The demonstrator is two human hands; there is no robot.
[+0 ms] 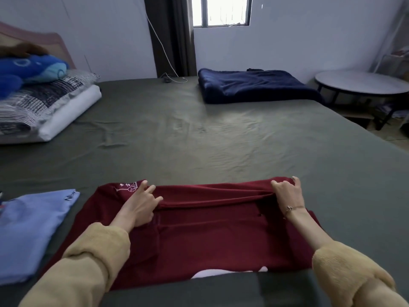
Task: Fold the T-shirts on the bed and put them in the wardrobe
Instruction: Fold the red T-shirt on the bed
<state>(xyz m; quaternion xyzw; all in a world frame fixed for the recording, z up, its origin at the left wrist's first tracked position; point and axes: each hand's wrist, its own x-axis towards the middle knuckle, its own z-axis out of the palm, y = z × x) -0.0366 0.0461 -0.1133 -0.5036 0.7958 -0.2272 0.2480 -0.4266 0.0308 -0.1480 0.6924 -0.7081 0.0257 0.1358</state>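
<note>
A dark red T-shirt point(205, 235) lies spread on the grey-green bed sheet point(199, 140) close to the near edge, its far part folded back toward me. My left hand point(141, 204) pinches the folded edge at its left end, beside a white print. My right hand point(287, 191) grips the same fold at its right end, fingers curled round the cloth. A light blue T-shirt point(28, 233) lies folded at the near left. The wardrobe is out of view.
Striped and white pillows point(44, 107) with a blue plush toy point(28, 69) sit at the far left. A folded navy blanket point(254, 85) lies at the far side. A round white table point(363, 83) stands right of the bed. A charger cable point(174, 79) lies by the curtain.
</note>
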